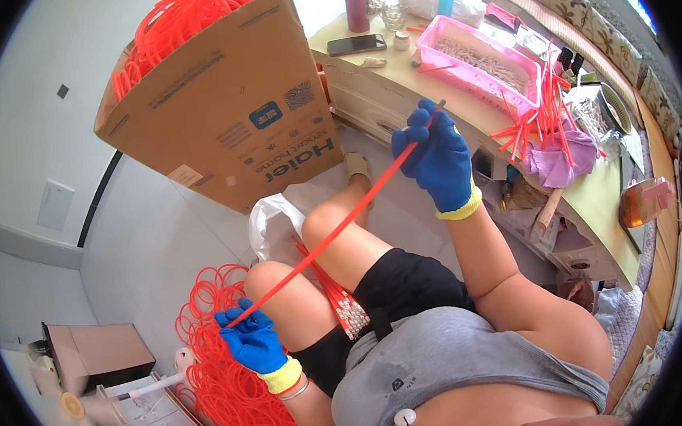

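Lap: grey shirt and black shorts at 6 o'clock; a bundle of cut red tubes (338, 295) with white tips lies between the thighs.
Left hand (249, 340): blue glove, yellow cuff, at 8 o'clock; grip pressed together around the lower end of a long red tube (334, 230).
Red coils (230, 376): loose tangle on the floor just beside the left hand, at 7 o'clock.
Cardboard box (217, 103): tilted, at 11 o'clock, more red tubing spilling from its open top.
Tube line: taut, running from 8 o'clock up to 1 o'clock across the knees.
Right hand (435, 156): blue glove; grip pinching the upper end of the tube, its tip poking past the fingers.
Worktop (395, 77): at 1 o'clock, carrying a pink tray (476, 64), a phone (356, 44) and a fan of short red pieces (538, 119).
Risk: judged, the tube could slip from a glove and whip back, or snag the floor coils if drawn leftward.
Room: open floor at 9 o'clock; worktop edge close behind the right hand limits reach.
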Motion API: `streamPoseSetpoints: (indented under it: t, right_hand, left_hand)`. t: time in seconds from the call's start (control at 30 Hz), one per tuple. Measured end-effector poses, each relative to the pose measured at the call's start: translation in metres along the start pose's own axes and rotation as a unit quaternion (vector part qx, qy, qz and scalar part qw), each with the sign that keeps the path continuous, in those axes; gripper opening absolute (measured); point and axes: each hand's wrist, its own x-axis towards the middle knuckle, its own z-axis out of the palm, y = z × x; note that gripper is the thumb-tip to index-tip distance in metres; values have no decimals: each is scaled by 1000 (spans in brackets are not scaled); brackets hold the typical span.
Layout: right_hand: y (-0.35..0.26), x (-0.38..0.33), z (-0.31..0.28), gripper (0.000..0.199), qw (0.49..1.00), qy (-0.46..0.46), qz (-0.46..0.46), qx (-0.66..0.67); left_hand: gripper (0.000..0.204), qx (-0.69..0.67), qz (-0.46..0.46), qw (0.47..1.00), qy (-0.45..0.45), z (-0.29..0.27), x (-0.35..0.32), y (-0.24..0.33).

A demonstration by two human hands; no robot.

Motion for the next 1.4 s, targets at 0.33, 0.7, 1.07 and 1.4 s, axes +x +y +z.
streamPoseSetpoints:
  t: [0.33,0.7,1.07,1.4]
  right_hand:
    - [10,-3,35,17,994,-30,71,80]
    - [63,-49,115,27,641,-434,180,-608]
    - [109,-95,103,29,468,-461,190,-730]
    - [106,-98,99,32,467,-463,165,-735]
  left_hand:
    - [19,-123,-6,981,-147,73,-2,48]
    - [32,652,-50,692,-307,152,-73,59]
    - [30,794,-53,548,-257,151,-86,24]
    - [27,797,-77,535,-269,149,-84,18]
